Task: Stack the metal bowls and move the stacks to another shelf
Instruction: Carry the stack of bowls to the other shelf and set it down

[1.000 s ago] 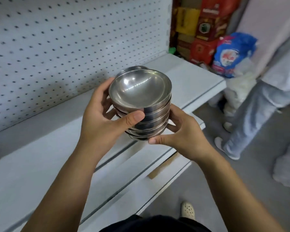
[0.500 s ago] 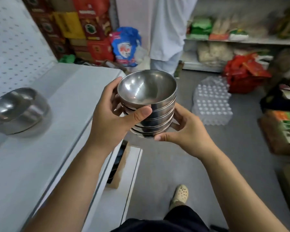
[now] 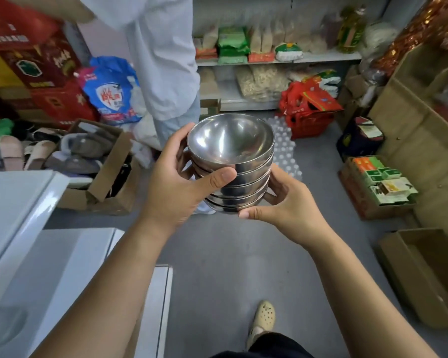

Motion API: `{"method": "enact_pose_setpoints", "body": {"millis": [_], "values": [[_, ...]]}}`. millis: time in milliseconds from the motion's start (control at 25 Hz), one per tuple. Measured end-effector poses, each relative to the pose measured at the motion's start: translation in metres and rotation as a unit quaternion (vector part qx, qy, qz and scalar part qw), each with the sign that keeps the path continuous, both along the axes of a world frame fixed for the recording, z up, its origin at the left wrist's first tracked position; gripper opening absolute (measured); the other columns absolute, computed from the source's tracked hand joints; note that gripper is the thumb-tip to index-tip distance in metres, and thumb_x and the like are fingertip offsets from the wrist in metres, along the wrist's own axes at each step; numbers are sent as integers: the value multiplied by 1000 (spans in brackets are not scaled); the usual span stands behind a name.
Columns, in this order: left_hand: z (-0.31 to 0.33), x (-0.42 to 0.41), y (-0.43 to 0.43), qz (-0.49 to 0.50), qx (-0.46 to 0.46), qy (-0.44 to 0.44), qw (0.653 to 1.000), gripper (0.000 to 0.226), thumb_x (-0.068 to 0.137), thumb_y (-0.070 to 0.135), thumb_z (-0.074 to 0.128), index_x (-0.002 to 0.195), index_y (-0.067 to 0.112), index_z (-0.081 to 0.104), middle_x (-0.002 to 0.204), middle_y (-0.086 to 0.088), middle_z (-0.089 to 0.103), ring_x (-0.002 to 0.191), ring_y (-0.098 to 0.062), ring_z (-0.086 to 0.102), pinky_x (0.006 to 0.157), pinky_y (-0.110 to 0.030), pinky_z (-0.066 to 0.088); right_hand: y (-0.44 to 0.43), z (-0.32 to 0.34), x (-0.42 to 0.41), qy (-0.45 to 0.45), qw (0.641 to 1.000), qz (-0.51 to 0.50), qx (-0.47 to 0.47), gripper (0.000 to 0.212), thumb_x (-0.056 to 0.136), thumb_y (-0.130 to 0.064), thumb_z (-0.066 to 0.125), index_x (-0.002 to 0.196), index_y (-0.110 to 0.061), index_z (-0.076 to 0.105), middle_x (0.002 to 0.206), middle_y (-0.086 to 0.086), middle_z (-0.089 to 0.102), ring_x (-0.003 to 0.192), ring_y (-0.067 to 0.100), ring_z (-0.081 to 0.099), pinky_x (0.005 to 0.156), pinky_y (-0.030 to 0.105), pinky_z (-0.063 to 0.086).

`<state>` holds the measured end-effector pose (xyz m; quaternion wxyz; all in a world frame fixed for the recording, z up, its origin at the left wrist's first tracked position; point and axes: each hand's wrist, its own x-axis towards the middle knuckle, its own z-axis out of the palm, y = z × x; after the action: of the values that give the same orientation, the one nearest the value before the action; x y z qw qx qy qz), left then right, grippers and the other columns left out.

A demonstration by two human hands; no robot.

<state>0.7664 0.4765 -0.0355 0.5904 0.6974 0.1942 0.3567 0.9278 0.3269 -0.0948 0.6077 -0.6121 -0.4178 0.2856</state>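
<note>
Stack of metal bowls [image 3: 230,161], nested rims-up, as I view it from the head camera: it is carried in the air over the grey floor [image 3: 230,267], touching no shelf. The left hand [image 3: 176,184] grips its left side, fingers [image 3: 177,136] curled round the far wall and the thumb pressed on the near wall. The right hand [image 3: 287,202] cups its base from the right, thumb along the lowest rim. The white shelf [image 3: 18,197] lies lower left of the stack. A second person [image 3: 163,60] in a white shirt stands beyond the stack, to its left; a pack of bottles [image 3: 285,151] lies beyond it, to its right.
</note>
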Motion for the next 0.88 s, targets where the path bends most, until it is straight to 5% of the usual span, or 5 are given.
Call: {"method": "enact_pose_setpoints", "body": {"millis": [240, 520, 880], "values": [[-2, 138, 31, -3, -12, -15, 1000, 99, 68, 21, 92, 153, 8, 43, 147, -5, 60, 137, -14, 57, 113, -33, 48, 30, 9, 137, 5, 1000, 3, -12, 92, 67, -3, 95, 148, -11, 52, 142, 1, 65, 137, 21, 57, 117, 50, 43], [-14, 253, 84, -21, -20, -4, 1000, 108, 56, 60, 96, 147, 27, 49, 143, 9, 63, 135, -6, 57, 109, -30, 50, 69, 5, 243, 8, 999, -28, -36, 90, 67, 4, 93, 146, -7, 52, 139, 2, 67, 134, 18, 60, 117, 43, 45], [-17, 387, 240, -57, -6, -18, 998, 96, 59, 58, 96, 141, 35, 52, 139, 14, 65, 132, -7, 60, 99, -20, 51, 216, 3, 368, 11, 998, -65, -24, 94, 65, 7, 93, 148, -9, 52, 140, 4, 66, 134, 22, 60, 116, 47, 45]]}}
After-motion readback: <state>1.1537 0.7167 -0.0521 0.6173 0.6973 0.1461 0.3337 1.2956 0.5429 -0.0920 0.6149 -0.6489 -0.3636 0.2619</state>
